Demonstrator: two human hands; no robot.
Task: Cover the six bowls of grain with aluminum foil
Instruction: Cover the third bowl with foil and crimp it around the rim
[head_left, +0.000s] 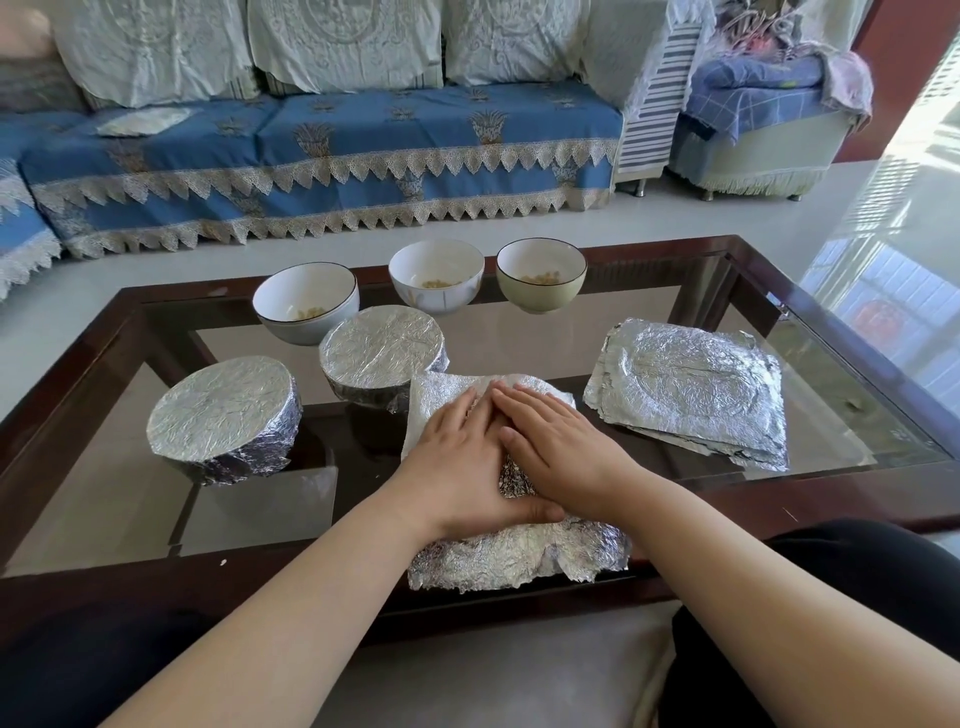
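While our left hand (457, 457) and right hand (561, 447) press flat-fingered on the foil sheet (519, 561) draped over the third bowl at the table's (779, 519) near edge, folding its loose edges down comes next.

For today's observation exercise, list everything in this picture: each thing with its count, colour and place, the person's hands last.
foil-wrapped bowls: 2, silver, table's left and middle
foil sheet: 1, silver, near edge, draped over something hidden, likely a bowl
open bowls: 3, two white, one pale green, far side, grain inside
foil stack: 1, silver, table's right
glass table: 1, dark wood frame
sofa: 1, blue cover, lace trim, behind table
armchair: 1, pale, blue throw, far right
left hand: flat on foil sheet
right hand: flat on foil sheet, overlapping left
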